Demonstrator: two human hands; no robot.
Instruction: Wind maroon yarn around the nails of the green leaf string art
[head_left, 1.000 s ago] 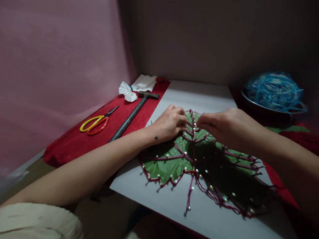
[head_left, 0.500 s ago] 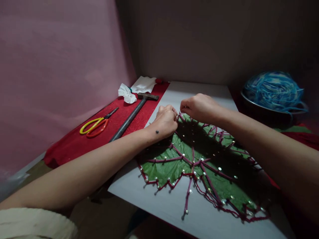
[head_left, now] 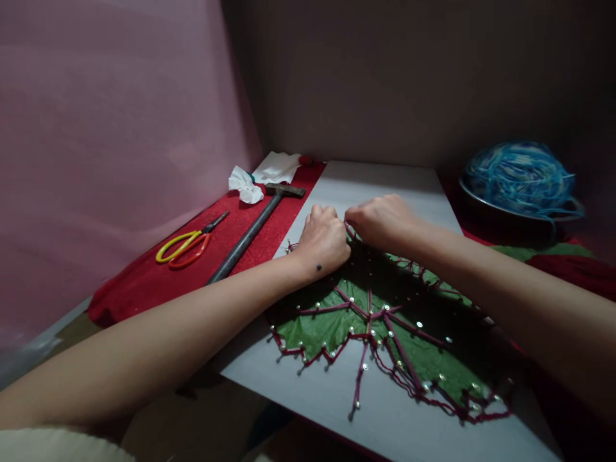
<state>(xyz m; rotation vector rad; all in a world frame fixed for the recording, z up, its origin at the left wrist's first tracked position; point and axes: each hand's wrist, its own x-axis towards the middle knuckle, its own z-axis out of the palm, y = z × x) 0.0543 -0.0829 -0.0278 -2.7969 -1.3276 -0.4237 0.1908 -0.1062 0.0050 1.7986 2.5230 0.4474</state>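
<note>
A green leaf (head_left: 308,330) lies on a grey-white board (head_left: 385,183), ringed by several nails (head_left: 419,325). Purple yarn (head_left: 359,384) runs between nails along its veins, and dark red yarn (head_left: 308,360) edges its near side. At the leaf's far end my left hand (head_left: 325,239) is closed, its fingertips hidden behind the knuckles. Right beside it, my right hand (head_left: 380,221) is closed in a pinch at a purple strand that shows below its fingertips. My right arm's shadow darkens much of the leaf.
Left of the board, on red cloth (head_left: 139,276), lie a hammer (head_left: 250,231), scissors (head_left: 185,247) with yellow and orange handles, and crumpled white tissue (head_left: 245,186). At the right, blue yarn (head_left: 520,176) fills a metal bowl (head_left: 495,206). Walls stand behind and at the left.
My left hand has shifted slightly right and turned, its knuckles now higher. My right hand has dropped a little, staying close to the left at the leaf's far end. The view has shifted slightly.
</note>
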